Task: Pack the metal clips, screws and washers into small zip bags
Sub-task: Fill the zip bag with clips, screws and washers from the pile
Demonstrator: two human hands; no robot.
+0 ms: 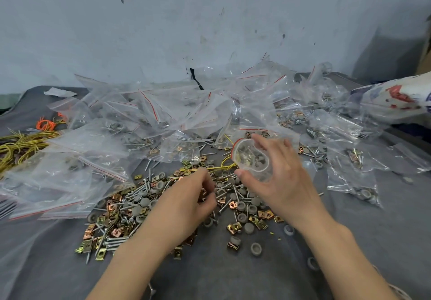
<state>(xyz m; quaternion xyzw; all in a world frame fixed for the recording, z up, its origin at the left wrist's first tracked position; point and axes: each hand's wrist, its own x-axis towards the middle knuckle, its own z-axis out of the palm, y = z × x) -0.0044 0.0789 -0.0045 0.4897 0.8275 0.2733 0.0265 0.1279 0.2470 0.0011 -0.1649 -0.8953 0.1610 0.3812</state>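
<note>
Right now, a person's two bare hands work over a worktop (pixel 233 278) covered in grey cloth. The right hand (pixel 279 183) holds a small clear zip bag (pixel 253 159) just above the middle of the worktop. Its thumb is below and its fingers above the red-striped mouth, squeezing it into an open ring. Screws and grey pieces are visible inside the bag.

The left hand (pixel 186 201) is down in the loose pile just beside the bag. Its fingers are curled tight round what looks like a few metal clips (pixel 234 228), with copper colour showing between them. Loose screws (pixel 116 239) and grey round washers (pixel 255 248) spread from the middle toward the near edge.

Filled bags (pixel 140 113) are heaped along the far edge. Yellow wire ties (pixel 23 143) lie at the left edge, and a printed sack (pixel 396 99) lies at the right edge.

The bag's mouth is tipped sideways toward the left hand, not upward, so its contents could probably slide out if the right hand tilts it further or loosens its hold. The opening is narrow, so clips dropped from the left hand may hit the rim and scatter back into the pile. Screw points could pierce the thin plastic if the bag is squeezed hard. Stray washers near the near edge look likely to roll off if the cloth is nudged.
</note>
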